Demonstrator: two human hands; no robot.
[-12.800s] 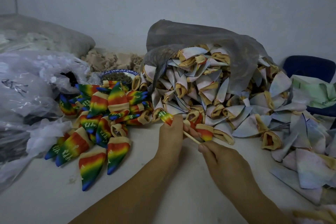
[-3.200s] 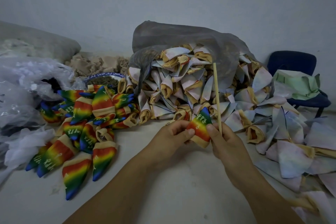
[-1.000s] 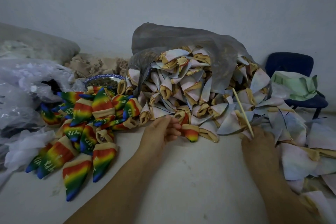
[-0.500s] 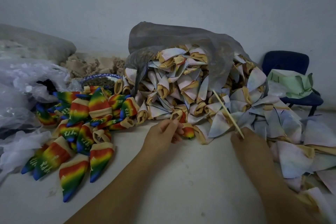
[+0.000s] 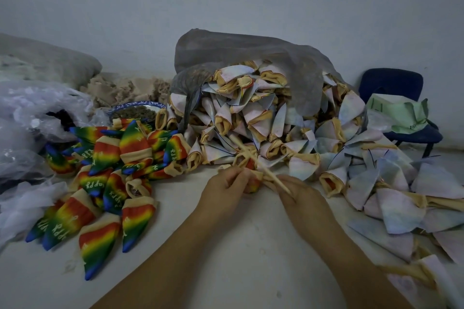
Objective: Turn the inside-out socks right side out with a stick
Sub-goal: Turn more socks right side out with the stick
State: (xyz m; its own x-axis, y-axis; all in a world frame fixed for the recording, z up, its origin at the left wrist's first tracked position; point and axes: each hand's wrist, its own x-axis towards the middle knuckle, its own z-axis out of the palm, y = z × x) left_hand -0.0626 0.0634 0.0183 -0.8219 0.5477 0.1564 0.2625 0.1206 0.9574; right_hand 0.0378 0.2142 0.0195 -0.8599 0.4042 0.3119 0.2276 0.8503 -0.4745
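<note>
My left hand [image 5: 226, 184] grips a small sock [image 5: 251, 178] with a tan cuff and red showing, at the front of the pale heap. My right hand [image 5: 297, 195] holds a thin wooden stick [image 5: 256, 160], which slants up and to the left across that sock; its far tip lies over the heap. A big heap of pale inside-out socks [image 5: 263, 118] spills from a grey bag [image 5: 251, 50]. Rainbow-coloured socks [image 5: 105, 175] lie in a pile at the left.
Clear plastic bags [image 5: 30, 128] crowd the left edge. A blue-rimmed bowl [image 5: 136, 110] sits behind the rainbow pile. A dark blue chair [image 5: 394, 90] with green paper [image 5: 396, 113] stands at the right. More pale socks [image 5: 401, 203] spread along the right of the white table [image 5: 226, 271].
My right hand moved left with the stick and now meets my left hand at the sock. The stick tilted further left over the heap. My left hand stayed at the sock.
</note>
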